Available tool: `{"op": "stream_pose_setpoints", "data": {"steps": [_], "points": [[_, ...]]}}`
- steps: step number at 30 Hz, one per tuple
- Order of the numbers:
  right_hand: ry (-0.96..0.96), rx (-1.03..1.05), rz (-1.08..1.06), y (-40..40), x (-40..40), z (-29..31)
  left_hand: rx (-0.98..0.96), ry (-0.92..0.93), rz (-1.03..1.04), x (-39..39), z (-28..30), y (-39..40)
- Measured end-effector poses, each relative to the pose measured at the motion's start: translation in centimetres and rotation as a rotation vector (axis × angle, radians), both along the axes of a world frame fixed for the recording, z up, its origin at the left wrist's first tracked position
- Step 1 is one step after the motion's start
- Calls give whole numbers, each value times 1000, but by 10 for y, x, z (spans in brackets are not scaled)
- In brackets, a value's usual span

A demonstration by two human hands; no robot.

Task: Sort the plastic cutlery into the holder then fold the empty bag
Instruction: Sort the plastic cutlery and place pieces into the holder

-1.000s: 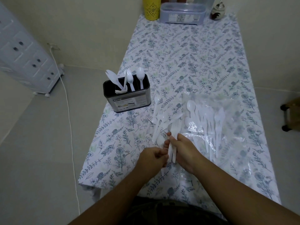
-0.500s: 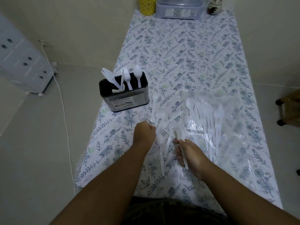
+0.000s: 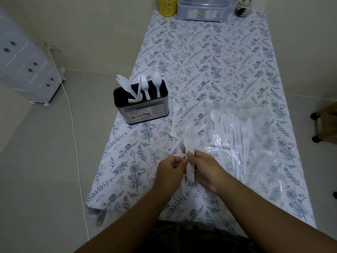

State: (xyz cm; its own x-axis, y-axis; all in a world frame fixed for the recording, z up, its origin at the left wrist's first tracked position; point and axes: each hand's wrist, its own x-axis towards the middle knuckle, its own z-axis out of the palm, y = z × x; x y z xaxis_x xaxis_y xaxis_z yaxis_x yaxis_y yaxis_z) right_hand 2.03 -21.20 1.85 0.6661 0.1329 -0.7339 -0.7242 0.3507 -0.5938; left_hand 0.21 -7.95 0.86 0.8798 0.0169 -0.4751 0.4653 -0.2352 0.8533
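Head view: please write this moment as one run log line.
right hand: holds white plastic cutlery | left hand: pinches it | black metal holder: partly filled

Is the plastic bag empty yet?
No. The plastic bag lies flat on the table with white spoons and forks still showing through it.

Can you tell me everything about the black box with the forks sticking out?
The holder is a dark, shiny oblong box with a printed label on its front. It stands upright on the flowery tablecloth, near the left edge. Dividers split its open top. White plastic spoons and forks stand inside, handles down. No hand touches it.
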Motion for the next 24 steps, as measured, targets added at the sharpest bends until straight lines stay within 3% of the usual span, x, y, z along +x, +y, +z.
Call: {"op": "stream_pose_setpoints", "data": {"steps": [6,11,16,19,21,24], "points": [[7,-64,-1,-16,-6,-5,269,-112,-233,27,-5,6],[-17,-187,27,-27,-19,-11,346,48,135,86,-17,13],[-53,-239,35,-36,-28,-12,407,201,181,123,-38,14],[-53,-261,-5,-38,-27,-8,367,223,213,127,-44,15],[-92,-353,6,-38,-24,-4,236,186,280,120,-37,17],[-228,-589,93,-34,-16,6,155,-71,313,97,-11,22]]}}
